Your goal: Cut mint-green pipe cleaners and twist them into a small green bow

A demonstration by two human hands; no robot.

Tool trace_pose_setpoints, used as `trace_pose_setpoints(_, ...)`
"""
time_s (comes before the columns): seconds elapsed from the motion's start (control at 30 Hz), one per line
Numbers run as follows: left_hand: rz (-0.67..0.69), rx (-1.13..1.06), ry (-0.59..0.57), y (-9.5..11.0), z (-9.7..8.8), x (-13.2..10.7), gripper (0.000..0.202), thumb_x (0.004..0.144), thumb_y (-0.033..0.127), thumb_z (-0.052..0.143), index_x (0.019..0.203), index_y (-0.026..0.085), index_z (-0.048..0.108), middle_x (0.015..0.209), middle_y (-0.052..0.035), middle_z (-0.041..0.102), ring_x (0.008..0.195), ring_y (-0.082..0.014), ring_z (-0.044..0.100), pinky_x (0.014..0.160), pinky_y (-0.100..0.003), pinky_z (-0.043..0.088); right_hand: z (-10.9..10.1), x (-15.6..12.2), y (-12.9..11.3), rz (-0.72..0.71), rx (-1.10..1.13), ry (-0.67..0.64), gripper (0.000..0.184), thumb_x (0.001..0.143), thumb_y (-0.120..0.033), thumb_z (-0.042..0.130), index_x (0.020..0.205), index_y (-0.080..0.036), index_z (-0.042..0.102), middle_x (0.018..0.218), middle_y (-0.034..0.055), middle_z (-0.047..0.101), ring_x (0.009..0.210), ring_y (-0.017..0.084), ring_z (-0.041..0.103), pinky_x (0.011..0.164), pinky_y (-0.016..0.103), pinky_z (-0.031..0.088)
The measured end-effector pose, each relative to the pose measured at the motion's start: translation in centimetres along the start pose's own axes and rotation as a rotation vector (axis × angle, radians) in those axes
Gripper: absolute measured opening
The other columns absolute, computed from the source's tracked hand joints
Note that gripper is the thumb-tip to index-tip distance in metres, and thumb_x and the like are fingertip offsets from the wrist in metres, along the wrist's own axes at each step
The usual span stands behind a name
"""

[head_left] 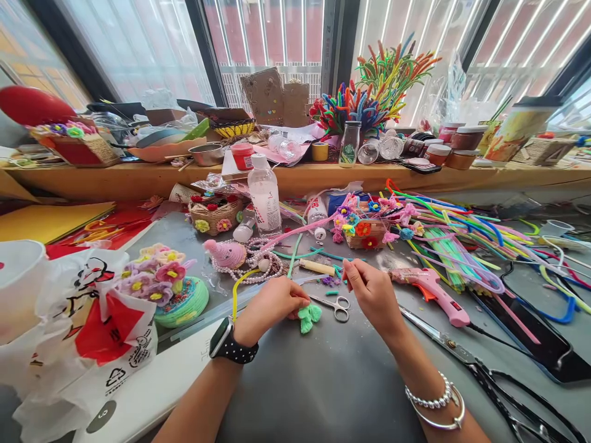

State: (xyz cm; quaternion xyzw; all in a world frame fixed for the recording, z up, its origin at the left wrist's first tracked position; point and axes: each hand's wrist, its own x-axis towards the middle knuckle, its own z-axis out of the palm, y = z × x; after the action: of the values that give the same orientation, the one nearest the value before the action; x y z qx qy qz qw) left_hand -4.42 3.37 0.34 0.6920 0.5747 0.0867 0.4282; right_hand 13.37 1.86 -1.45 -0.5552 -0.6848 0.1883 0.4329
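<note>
My left hand (279,301), with a watch at its wrist, pinches a light-green fuzzy pipe-cleaner flower (309,316) low over the grey table. To its right, my right hand (372,292) is raised with thumb and fingers pressed together; whatever is between them is too small to make out. Small silver scissors (340,307) lie between the two hands, partly behind the green flower. A short teal piece of pipe cleaner (331,293) rests just beyond them. A pink glue gun (434,292) lies right of my right hand.
Large black-handled scissors (466,357) lie at the right, below a heap of pipe cleaners (462,227). A clear bottle (265,197), a pink crocheted piece (226,253) and flower baskets (367,232) stand behind. A plastic bag (111,326) and potted purple flowers (157,277) are at left.
</note>
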Motion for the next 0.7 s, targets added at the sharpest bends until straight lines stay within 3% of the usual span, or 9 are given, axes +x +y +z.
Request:
trace_pose_setpoints(0.1, 0.038, 0.184, 0.152, 0.3, -0.1, -0.1, 0.027, 0.071, 0.025, 0.046, 0.085, 0.015, 0.067, 0.065, -0.0049, 0.065, 0.064, -0.019, 0.061, 0.06, -0.026, 0.045, 0.0, 0.0, 0.0, -0.002, -0.025, -0.001, 0.035, 0.087, -0.033, 0.032, 0.058, -0.019, 0.045, 0.05, -0.0036, 0.045, 0.048, 0.01, 0.042, 0.051, 0.021, 0.029)
trace_pose_setpoints(0.23, -0.003, 0.562, 0.542, 0.4, 0.0, -0.2, 0.025, 0.076, 0.019, 0.043, 0.088, 0.016, 0.064, 0.088, -0.0097, 0.064, 0.082, -0.0249, 0.059, 0.067, -0.032, 0.043, -0.1, -0.1, 0.0, 0.005, -0.057, 0.01, 0.036, 0.088, -0.033, 0.032, 0.058, -0.018, 0.046, 0.05, -0.0034, 0.044, 0.047, 0.01, 0.041, 0.05, 0.022, 0.028)
trace_pose_setpoints(0.3, -0.025, 0.695, 0.655, 0.3, 0.3, -0.1, 0.024, 0.078, 0.018, 0.04, 0.087, 0.016, 0.062, 0.089, -0.0101, 0.062, 0.084, -0.0254, 0.057, 0.066, -0.032, 0.044, -0.2, 0.0, 0.1, 0.012, -0.074, -0.015, 0.034, 0.087, -0.033, 0.034, 0.06, -0.018, 0.047, 0.05, -0.0035, 0.045, 0.047, 0.01, 0.04, 0.049, 0.022, 0.029)
trace_pose_setpoints(0.37, -0.019, 0.762, 0.696, 0.2, 0.5, 0.0, 0.022, 0.079, 0.018, 0.04, 0.087, 0.016, 0.061, 0.09, -0.0099, 0.061, 0.086, -0.0246, 0.056, 0.066, -0.031, 0.044, -0.2, 0.0, 0.1, -0.005, -0.078, -0.116, 0.026, 0.084, -0.033, 0.041, 0.065, -0.018, 0.051, 0.053, -0.0029, 0.049, 0.049, 0.01, 0.043, 0.049, 0.021, 0.03)
trace_pose_setpoints(0.47, -0.018, 0.801, 0.694, -0.1, 0.7, 0.3, 0.02, 0.078, 0.02, 0.044, 0.09, 0.016, 0.059, 0.091, -0.0101, 0.061, 0.089, -0.0246, 0.055, 0.066, -0.031, 0.044, 0.1, -0.1, 0.2, -0.11, -0.077, -0.368, 0.009, 0.076, -0.027, 0.054, 0.078, -0.019, 0.058, 0.071, 0.0, 0.057, 0.059, 0.011, 0.05, 0.055, 0.021, 0.036)
trace_pose_setpoints(0.53, -0.01, 0.809, 0.673, -0.3, 0.9, 0.5, 0.019, 0.077, 0.018, 0.044, 0.089, 0.016, 0.059, 0.088, -0.0095, 0.061, 0.087, -0.0247, 0.055, 0.064, -0.031, 0.045, 0.5, -0.3, 0.2, -0.18, -0.106, -0.502, 0.012, 0.072, -0.021, 0.059, 0.084, -0.02, 0.059, 0.082, 0.0017, 0.058, 0.068, 0.013, 0.052, 0.061, 0.022, 0.038)
trace_pose_setpoints(0.7, 0.0, 0.818, 0.662, -0.7, 0.9, 0.7, 0.025, 0.077, 0.008, 0.039, 0.088, 0.018, 0.059, 0.085, -0.008, 0.06, 0.083, -0.0227, 0.056, 0.065, -0.03, 0.044, 1.1, -0.7, 0.2, -0.179, -0.196, -0.581, 0.012, 0.069, -0.012, 0.058, 0.08, -0.017, 0.057, 0.077, 0.0016, 0.058, 0.069, 0.013, 0.052, 0.06, 0.022, 0.038)
